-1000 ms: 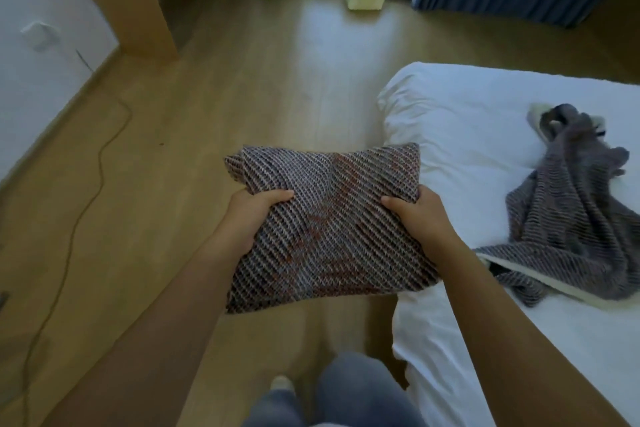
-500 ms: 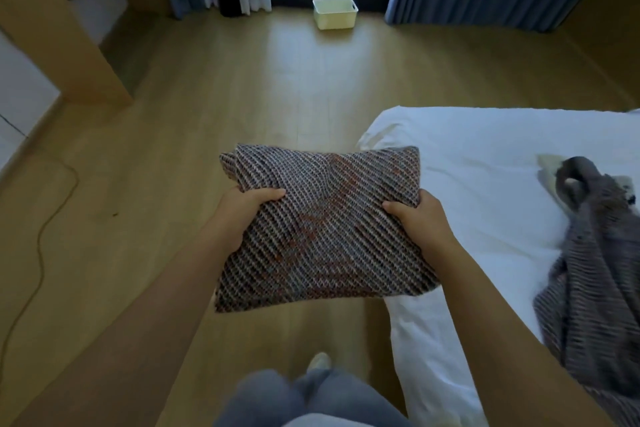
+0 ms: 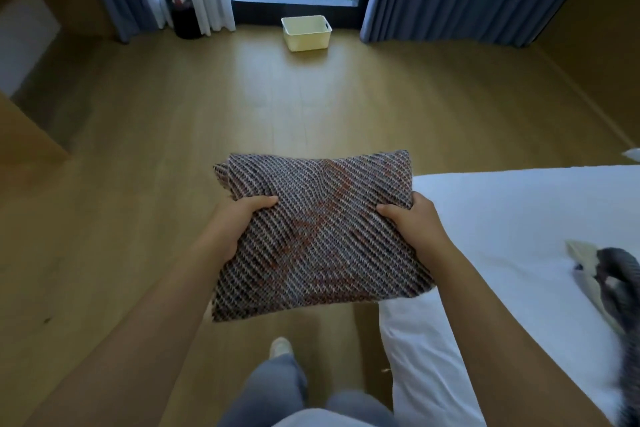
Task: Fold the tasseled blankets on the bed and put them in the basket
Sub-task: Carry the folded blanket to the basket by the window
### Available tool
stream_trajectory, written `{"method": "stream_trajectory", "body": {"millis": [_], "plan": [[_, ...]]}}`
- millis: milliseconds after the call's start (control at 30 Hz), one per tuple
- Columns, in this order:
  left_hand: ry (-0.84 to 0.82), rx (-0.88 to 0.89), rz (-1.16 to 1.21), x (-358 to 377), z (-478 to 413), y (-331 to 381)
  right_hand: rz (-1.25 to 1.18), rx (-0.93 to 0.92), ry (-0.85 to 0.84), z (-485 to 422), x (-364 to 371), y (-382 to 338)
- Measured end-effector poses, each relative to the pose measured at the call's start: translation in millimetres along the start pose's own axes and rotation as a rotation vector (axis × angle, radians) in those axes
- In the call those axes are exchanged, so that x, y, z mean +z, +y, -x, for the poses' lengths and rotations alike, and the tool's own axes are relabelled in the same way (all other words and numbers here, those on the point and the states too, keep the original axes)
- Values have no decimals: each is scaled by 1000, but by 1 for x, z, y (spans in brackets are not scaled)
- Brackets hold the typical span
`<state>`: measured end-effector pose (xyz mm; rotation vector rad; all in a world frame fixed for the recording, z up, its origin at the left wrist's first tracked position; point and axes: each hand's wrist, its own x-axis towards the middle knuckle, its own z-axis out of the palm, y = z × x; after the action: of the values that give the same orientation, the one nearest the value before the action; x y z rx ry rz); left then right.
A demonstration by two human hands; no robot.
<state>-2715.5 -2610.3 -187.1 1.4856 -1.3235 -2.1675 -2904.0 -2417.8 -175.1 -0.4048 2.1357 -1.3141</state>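
head cam: the view has swung round from the bed (image 3: 519,218) toward the window, so the basket (image 3: 306,33) now sits dead ahead, far across the floor. folded blanket (image 3: 318,236) is up in the air, left hand (image 3: 242,218) and right hand (image 3: 412,222) both clamped on its sides. looks like the carry is on. second blanket (image 3: 620,274) still unfolded, far right on the bed.

Bare floor (image 3: 277,107) ahead to basket (image 3: 306,34)

Unfolded blanket (image 3: 620,291) on bed (image 3: 519,218); basket (image 3: 306,33) on floor (image 3: 311,107).
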Motion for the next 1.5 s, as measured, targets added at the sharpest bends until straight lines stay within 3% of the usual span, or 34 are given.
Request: {"method": "stream_trajectory", "body": {"millis": [367, 700, 1500], "plan": [[-40, 23, -60, 50, -207, 176, -43, 29, 75, -237, 15, -90], [60, 13, -24, 113, -391, 336, -34, 10, 3, -493, 8, -194], [-26, 1, -88, 227, -904, 729, -29, 59, 66, -1084, 62, -412]]}}
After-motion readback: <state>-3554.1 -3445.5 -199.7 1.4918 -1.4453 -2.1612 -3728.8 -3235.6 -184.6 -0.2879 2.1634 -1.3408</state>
